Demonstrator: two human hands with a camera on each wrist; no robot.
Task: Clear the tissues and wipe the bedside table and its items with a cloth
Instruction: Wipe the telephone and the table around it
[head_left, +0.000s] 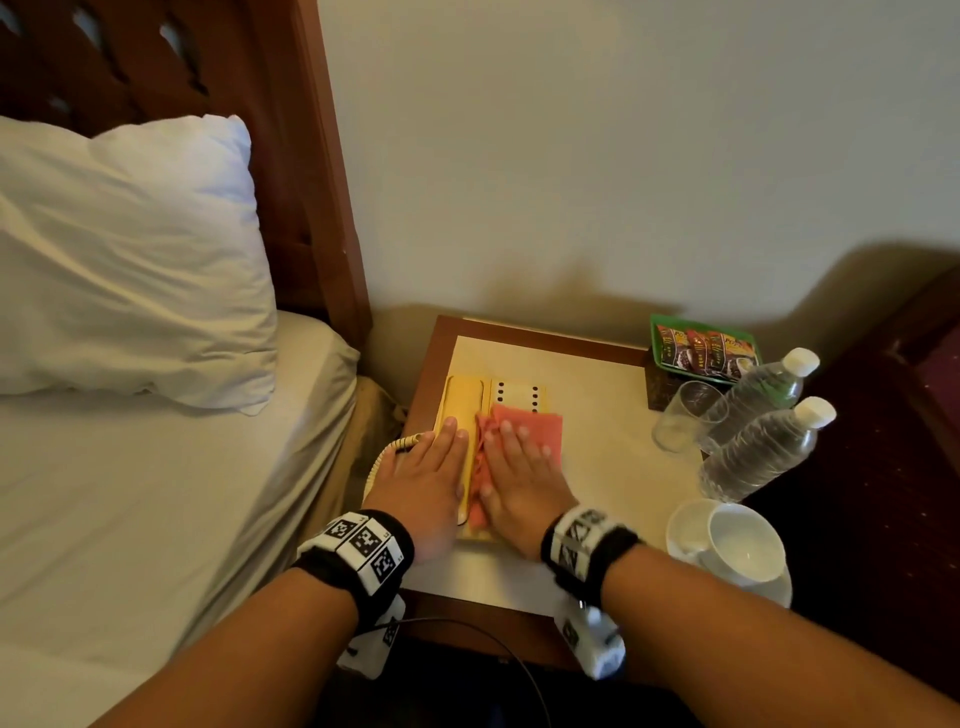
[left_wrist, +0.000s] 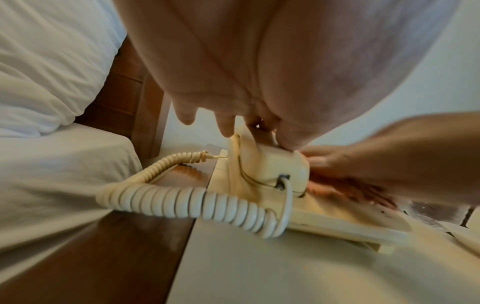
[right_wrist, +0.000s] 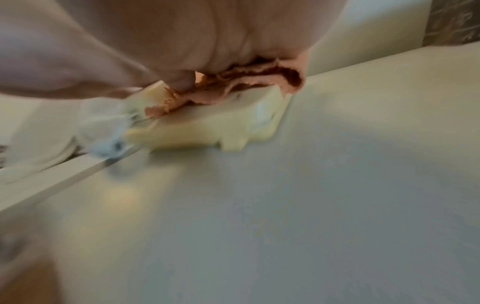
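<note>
A cream telephone (head_left: 514, 392) sits at the left of the bedside table (head_left: 597, 395). My left hand (head_left: 431, 478) lies flat along its handset (head_left: 457, 400), fingers straight; from the left wrist the handset (left_wrist: 272, 164) and its coiled cord (left_wrist: 182, 201) show under that hand. My right hand (head_left: 519, 478) presses a pink cloth (head_left: 540, 428) flat on the keypad side of the phone. Under the palm in the right wrist view, the cloth (right_wrist: 246, 86) is bunched on the phone body (right_wrist: 207, 123). No tissues are in view.
At the table's right stand a drinking glass (head_left: 685, 415), two water bottles (head_left: 763, 447), a white cup on a saucer (head_left: 737, 545) and a green tray of sachets (head_left: 701, 348). The bed with its pillow (head_left: 130, 260) lies to the left, close beside the table.
</note>
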